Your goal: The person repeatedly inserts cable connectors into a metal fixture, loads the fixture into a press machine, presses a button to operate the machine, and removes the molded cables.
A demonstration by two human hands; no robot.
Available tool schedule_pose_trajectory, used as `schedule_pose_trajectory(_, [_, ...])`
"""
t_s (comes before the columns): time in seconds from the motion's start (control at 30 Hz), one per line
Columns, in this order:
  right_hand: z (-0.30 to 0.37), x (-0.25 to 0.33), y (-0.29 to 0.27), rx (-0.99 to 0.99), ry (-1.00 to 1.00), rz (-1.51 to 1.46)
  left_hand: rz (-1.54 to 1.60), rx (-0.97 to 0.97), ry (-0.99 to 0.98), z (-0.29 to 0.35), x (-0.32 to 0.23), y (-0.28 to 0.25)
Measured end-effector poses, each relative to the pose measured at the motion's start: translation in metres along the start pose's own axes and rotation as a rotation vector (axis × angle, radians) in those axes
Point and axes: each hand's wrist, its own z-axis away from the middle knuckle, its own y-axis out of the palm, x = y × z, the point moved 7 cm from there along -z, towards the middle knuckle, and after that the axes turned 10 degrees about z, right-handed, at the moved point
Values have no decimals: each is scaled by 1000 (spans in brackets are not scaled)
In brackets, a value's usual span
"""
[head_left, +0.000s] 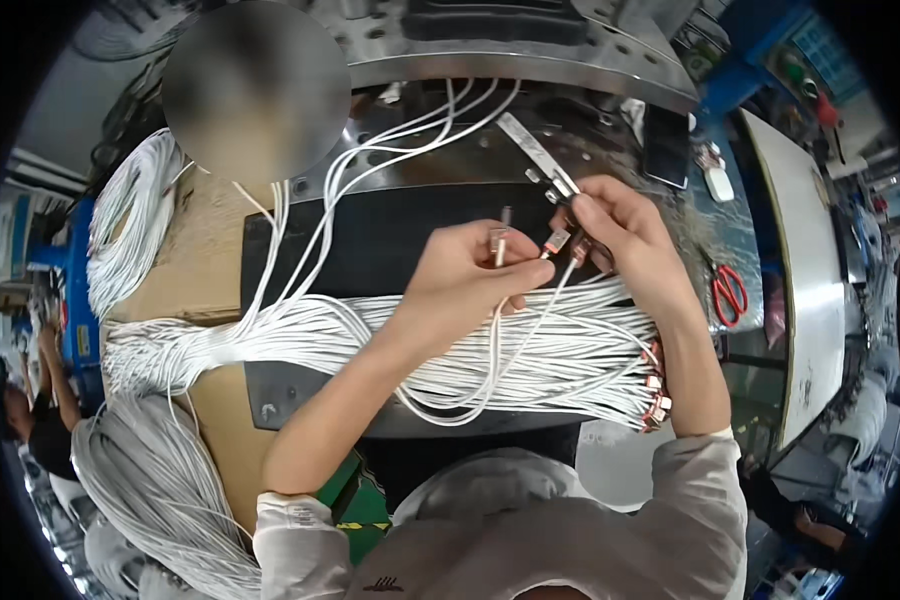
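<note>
My left hand (460, 280) is closed, pinching white cables. One small metal-tipped plug (556, 240) with an orange-red part shows just beyond its fingertips, and another cable end (499, 240) stands up among its fingers. My right hand (625, 230) is closed on a flat silver metal strip (535, 150) that slants up and away to the left. Small metal parts sit along the strip's near end. A second plug (578, 252) hangs below the right fingers; whether they grip it is hard to tell. Under both hands lies a thick bundle of white cables (530, 350).
Orange-red cable ends (658, 385) gather at the bundle's right. Red-handled scissors (728, 297) and a dark phone (667, 148) lie to the right. A metal machine edge (510, 70) crosses the back. Coiled white cables (135, 225) and a larger grey-white bundle (160, 480) lie left.
</note>
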Motion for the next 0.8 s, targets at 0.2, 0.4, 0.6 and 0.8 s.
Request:
schedule_pose_trajectory(0.2, [0, 2, -2, 79, -83, 6, 110, -65, -40, -4, 4, 2])
schedule_pose_trajectory(0.4, [0, 1, 3, 115, -124, 36, 109, -56, -64, -5, 6, 3])
schedule_pose_trajectory(0.6, [1, -4, 8, 172, -95, 7, 88, 6, -22, -4, 3, 7])
schedule_pose_trajectory(0.8, [-3, -6, -3, 159, -47, 39, 94, -21, -97, 0, 1, 0])
